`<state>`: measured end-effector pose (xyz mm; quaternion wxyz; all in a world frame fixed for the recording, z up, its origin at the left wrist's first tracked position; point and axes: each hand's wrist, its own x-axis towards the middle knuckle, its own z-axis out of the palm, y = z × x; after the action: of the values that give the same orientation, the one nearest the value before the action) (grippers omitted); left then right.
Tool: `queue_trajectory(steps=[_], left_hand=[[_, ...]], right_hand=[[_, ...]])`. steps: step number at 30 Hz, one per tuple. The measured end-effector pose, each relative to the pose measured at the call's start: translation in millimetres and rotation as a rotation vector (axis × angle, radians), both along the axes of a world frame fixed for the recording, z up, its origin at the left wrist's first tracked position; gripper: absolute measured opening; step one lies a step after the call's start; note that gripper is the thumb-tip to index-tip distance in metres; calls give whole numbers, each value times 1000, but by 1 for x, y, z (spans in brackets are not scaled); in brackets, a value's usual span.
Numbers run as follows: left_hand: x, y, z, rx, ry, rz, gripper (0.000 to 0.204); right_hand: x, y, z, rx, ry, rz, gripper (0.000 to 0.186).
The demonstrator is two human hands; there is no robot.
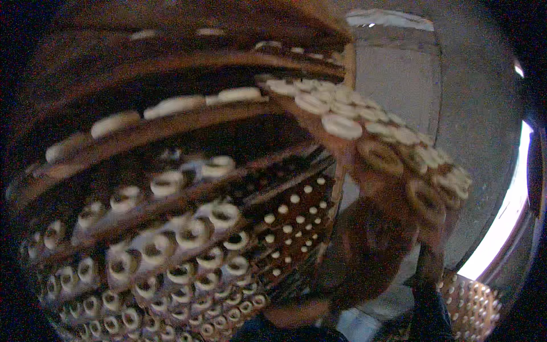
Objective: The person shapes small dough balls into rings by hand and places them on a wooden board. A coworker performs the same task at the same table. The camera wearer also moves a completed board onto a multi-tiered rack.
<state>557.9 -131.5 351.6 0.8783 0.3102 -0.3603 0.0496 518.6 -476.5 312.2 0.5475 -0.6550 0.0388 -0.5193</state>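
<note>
A wooden board point(356, 151) loaded with pale ring-shaped pieces point(342, 126), which look like raw dough, is tilted in front of me. Its far left end meets the rack's shelf edge. My right hand point(431, 236) is at the near right end of this board and appears closed on it; blur and shadow soften the fingers. From the lower edge comes my left arm, with bare skin showing at my left hand or wrist point(299, 314) below the board. The left fingers are hidden in shadow.
On the left a wooden rack point(142, 137) bears several shelves of similar rings point(194, 232). A dark board with small round pale pieces point(288, 228) stands in its middle part. Another dotted board point(470, 308) is at lower right. A grey wall and bright window point(504, 219) lie beyond.
</note>
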Motion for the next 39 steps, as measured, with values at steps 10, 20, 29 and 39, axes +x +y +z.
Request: queue_trajectory(steps=[10,20,29,39], left_hand=[[78,-113,139,-267,-286,304,30],[201,-69,132,122,-15,637,35],[254,-77,166,489,21,1331,53],[215,-105,153,381,286,1155,71]], right_hand=[[222,-167,148,-130,-553,63,83],[358,-143,125,-274,-519,874,57],[406,-159,194,-347,-195,453,42],[319,-111,192,-598,-12,223,43]])
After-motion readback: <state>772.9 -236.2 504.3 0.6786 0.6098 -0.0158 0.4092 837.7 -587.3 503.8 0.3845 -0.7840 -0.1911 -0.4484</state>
